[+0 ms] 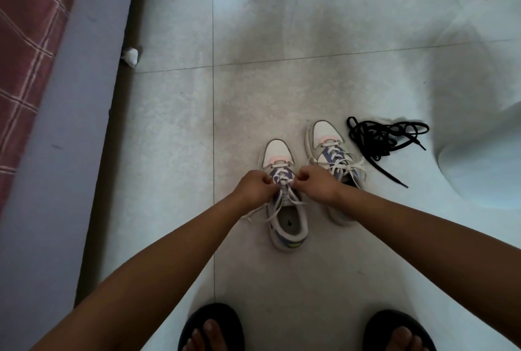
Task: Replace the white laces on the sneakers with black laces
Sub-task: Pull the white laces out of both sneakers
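Head view: my left hand [253, 185] and right hand [315, 182] each seem to pinch the white lace [282, 178] on the nearer sneaker [284, 209]; black laces [380, 139] lie right of the other sneaker [329, 147].

Crumpled paper [130, 56], dark sandals [211, 325]

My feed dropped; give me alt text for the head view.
Both hands, left and right, pinch the white lace on the left sneaker. The right sneaker is still laced white; black laces lie beside it.
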Demonstrator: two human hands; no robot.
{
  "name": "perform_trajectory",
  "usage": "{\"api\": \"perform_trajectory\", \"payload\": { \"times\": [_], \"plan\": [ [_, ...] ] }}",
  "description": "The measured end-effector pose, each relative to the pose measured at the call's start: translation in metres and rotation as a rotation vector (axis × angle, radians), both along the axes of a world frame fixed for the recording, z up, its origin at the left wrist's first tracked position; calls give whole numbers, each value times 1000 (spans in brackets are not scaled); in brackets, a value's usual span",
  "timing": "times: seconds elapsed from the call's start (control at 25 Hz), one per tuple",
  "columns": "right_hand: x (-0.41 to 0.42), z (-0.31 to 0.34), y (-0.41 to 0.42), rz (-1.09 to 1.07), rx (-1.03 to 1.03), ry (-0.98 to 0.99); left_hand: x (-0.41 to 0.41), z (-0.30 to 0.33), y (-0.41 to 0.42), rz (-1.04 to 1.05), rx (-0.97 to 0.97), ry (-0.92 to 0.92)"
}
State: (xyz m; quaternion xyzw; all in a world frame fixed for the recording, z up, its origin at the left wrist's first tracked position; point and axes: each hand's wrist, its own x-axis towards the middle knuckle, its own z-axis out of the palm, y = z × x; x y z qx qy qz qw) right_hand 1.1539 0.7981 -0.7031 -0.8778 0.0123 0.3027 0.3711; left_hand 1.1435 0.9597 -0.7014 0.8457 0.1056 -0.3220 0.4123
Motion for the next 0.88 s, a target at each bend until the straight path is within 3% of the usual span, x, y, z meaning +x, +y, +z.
{"api": "perform_trajectory", "payload": {
  "times": [0.04,0.16,0.24,0.28,0.32,0.4,0.48,0.72,0.84,0.88],
  "plan": [
    [1,5,0,92,-65,-84,1,2,0,-84,87,-54],
    [1,11,-2,436,-484,-602,3,3,9,-581,726,-430],
    [2,9,-5,415,-497,-665,2,-5,14,-693,885,-557],
    [-1,11,-3,325,-380,-520,0,-4,13,-598,847,-511],
    [2,11,-4,231,-323,-422,0,1,10,-373,699,-359],
    [7,3,-6,25,-199,-105,2,4,5,99,221,55],
    [13,0,-6,-50,-102,3,2,7,0,337,-65,258],
    [17,2,8,-200,55,34,10,6,-9,399,-79,198],
    [19,4,8,-146,2,-38,12,1,-9,253,-51,45],
    [19,5,6,-76,-93,-98,12,1,-6,153,44,-1]
  ]
}}
